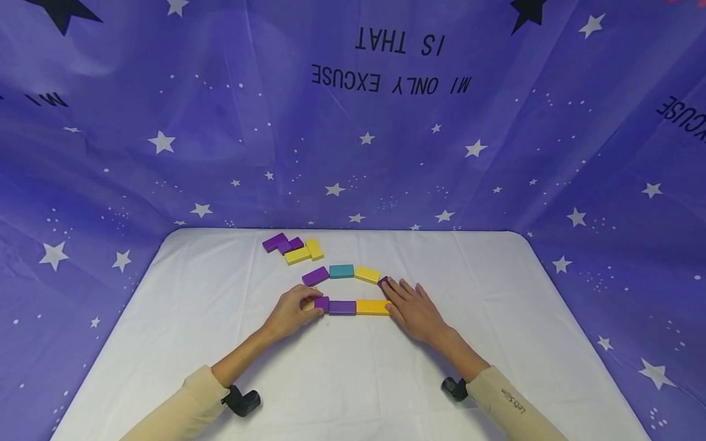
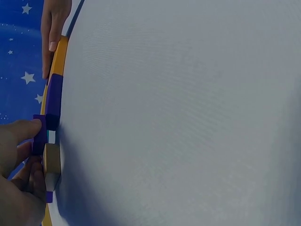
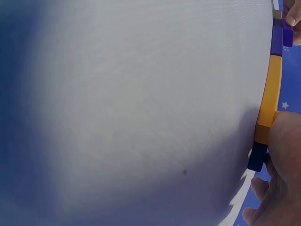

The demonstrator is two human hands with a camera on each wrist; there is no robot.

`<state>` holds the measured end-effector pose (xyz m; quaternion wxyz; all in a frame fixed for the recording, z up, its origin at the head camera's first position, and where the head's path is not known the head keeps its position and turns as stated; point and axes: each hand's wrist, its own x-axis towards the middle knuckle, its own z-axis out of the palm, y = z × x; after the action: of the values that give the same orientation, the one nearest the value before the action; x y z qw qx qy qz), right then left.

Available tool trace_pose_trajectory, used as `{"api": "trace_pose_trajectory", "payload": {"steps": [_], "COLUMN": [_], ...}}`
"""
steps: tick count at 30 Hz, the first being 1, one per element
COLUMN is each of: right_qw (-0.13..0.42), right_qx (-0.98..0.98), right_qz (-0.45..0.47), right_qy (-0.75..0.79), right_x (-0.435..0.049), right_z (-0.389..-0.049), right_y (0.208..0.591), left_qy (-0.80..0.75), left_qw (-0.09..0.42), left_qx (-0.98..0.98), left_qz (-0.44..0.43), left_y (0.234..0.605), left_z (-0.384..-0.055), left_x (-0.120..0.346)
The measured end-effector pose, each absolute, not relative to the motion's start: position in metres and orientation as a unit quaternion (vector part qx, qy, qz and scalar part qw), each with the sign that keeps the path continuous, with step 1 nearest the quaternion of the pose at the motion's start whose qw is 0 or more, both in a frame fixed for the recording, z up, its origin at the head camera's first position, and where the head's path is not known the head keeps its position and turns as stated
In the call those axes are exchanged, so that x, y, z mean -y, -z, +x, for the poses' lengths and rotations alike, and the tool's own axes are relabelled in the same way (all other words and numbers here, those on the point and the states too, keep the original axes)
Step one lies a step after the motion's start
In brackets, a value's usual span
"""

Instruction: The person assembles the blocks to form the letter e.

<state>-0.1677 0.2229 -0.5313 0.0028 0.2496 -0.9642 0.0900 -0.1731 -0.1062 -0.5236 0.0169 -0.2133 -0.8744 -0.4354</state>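
Observation:
My left hand (image 1: 291,311) pinches a small purple block (image 2: 39,136) between thumb and fingers at the left end of the near row. Below it in the left wrist view sits a tan block (image 2: 52,162). To its right in that row are a purple block (image 1: 342,308) and an orange-yellow block (image 1: 372,307). My right hand (image 1: 417,311) lies with fingers extended over the right end, its thumb touching the orange-yellow block. Its fingertips partly cover a purple block (image 1: 383,281). A dark block (image 3: 257,157) shows near that hand in the right wrist view.
Behind the near row, a purple block (image 1: 315,276), a teal block (image 1: 341,271) and a yellow block (image 1: 367,274) form an arc. Farther back left lie several loose blocks, including a yellow one (image 1: 298,255). Starry blue cloth (image 1: 353,153) rises behind the white table (image 1: 353,380).

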Motion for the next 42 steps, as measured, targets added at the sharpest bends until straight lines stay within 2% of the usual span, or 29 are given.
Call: {"api": "trace_pose_trajectory", "payload": {"steps": [42], "right_qw": [-0.006], "right_qx": [0.966], "right_qz": [0.246], "right_qy": [-0.073], "right_x": [-0.2219], "right_z": [-0.1681], "right_y": [0.5312], "left_qy": [0.417], "left_qw": [0.049], "left_qx": [0.881], "left_qz": [-0.220], "left_y": [0.5306], "left_z": [-0.1729], "left_x": [0.1007]}}
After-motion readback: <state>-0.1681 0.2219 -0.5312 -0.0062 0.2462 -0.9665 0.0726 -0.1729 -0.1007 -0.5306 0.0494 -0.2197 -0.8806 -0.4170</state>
